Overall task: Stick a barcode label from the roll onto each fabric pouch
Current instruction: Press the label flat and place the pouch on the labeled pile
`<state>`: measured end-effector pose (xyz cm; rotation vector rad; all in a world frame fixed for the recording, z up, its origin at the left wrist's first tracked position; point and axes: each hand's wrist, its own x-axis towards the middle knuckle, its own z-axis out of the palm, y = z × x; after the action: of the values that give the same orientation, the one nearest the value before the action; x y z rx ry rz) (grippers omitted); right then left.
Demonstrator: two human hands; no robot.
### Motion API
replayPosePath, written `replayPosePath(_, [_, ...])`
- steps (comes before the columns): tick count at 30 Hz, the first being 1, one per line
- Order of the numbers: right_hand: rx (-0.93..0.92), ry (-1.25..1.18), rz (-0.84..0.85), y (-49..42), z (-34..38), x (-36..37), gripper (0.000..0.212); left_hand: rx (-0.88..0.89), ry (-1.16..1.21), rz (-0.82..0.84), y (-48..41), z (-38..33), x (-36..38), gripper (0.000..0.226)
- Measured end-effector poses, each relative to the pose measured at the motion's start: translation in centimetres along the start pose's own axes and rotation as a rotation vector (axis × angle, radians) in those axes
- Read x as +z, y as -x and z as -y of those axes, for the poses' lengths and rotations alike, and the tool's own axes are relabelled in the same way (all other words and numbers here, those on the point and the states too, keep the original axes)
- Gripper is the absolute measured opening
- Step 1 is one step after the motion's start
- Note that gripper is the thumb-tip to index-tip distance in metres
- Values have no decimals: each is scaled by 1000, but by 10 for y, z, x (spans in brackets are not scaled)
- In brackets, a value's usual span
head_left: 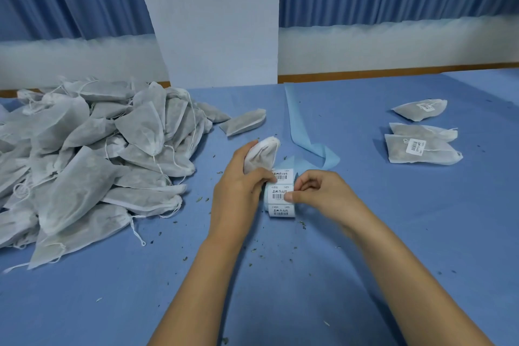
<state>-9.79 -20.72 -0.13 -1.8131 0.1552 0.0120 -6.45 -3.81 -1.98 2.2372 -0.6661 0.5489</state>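
The blue-covered table (112, 303) runs from the near edge under both forearms. A heap of unlabelled drawstring pouches (84, 163) lies on its left side, and three labelled pouches (421, 149) lie well apart on the right. A spent blue backing strip (306, 137) trails away behind the hands.

The left hand (238, 191) is curled round one fabric pouch (262, 156), and its thumb bears on the barcode label roll (280, 212), which rests on the table just below the pouch. The right hand (317, 191) pinches the right edge of the middle label (276, 192) with thumb and forefinger.

The likely risks:
- The label may tear or curl onto itself if it is peeled fast, because only one edge is held.
- The roll may shift, since only a thumb steadies it.
- The adhesive could pick up the herb crumbs (252, 250) scattered on the table, and the label would then hold poorly on the soft fabric.
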Motion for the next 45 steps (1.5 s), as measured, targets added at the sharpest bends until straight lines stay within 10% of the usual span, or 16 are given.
replayPosePath(22, [-100,-21,88,0,-3,3,21,-29,116,-94,5,3,0,6])
replayPosePath(29, [-73,17,-7,-5,-7,-1,20,-389,333,-626,3,7,-16,13])
replayPosePath(36, [-500,80,-262,7,8,7,26,60,179,-540,7,-12,-13,15])
replayPosePath(45, [-262,-299,-74,17,18,9,30,323,-54,-474,6,-11,-16,26])
